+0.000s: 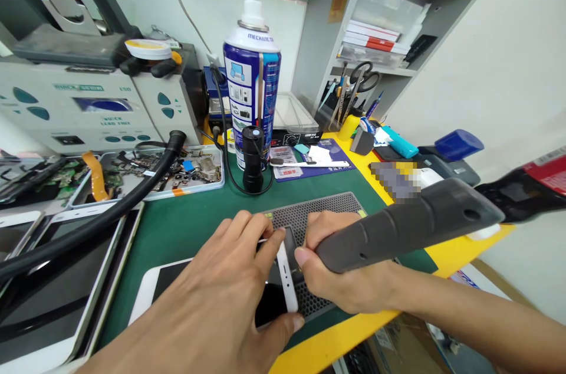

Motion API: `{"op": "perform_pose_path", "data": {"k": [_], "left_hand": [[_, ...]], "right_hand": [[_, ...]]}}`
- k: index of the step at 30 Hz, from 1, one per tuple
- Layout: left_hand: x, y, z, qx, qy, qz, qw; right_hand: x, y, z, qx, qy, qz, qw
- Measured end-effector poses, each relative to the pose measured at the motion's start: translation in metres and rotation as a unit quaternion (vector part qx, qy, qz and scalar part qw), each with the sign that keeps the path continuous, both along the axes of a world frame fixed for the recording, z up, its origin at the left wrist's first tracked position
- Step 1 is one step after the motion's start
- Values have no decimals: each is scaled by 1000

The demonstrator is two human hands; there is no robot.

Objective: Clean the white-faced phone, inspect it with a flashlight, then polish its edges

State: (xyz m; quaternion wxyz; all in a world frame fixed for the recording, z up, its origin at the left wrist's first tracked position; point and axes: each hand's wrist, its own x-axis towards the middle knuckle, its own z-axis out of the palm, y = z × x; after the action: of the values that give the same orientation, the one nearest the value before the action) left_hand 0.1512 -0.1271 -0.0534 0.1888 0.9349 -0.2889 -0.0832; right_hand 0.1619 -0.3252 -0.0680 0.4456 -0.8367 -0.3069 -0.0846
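A white-framed phone [289, 285] with a black screen lies on the bench, its right end on a grey honeycomb pad [342, 203]. My left hand [230, 279] covers its middle, closed across it with the thumb at the near edge and fingers at the far edge. Beside the phone's right end is a dark grey piece [289, 244], partly hidden by my fingers. My right hand [340, 268] is wrapped round a tool with a thick dark grey handle [411, 223] that slants up to the right. The tool's working end is hidden by my right hand.
Behind stand a spray can [236, 85] and a small black cylinder [253, 161]. A black hose [119, 209] crosses the left side over several phones and a tray [203, 185] of circuit parts. A rework station [88, 102] stands back left; tools [345, 94] stand back right.
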Motion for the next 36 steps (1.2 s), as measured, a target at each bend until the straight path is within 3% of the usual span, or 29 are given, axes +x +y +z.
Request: {"op": "perform_pose_path", "data": {"k": [4, 8, 18, 22, 32, 36], "left_hand": [[0, 0, 0, -20, -13, -24, 999], [-2, 0, 1, 6, 15, -6, 1000], [-5, 5, -6, -10, -25, -7, 1000], [-5, 4, -5, -20, -33, -32, 999], [-3, 4, -3, -24, -35, -15, 999], [-3, 6, -3, -32, -33, -40, 998]], "right_hand": [[1, 2, 3, -6, 7, -5, 1000], [3, 7, 6, 6, -7, -1, 1000], [0, 3, 1, 15, 1, -4, 1000], [1, 5, 4, 13, -4, 1, 1000], [2, 8, 8, 28, 1, 9, 1000], [2, 8, 7, 25, 11, -6, 1000]]}}
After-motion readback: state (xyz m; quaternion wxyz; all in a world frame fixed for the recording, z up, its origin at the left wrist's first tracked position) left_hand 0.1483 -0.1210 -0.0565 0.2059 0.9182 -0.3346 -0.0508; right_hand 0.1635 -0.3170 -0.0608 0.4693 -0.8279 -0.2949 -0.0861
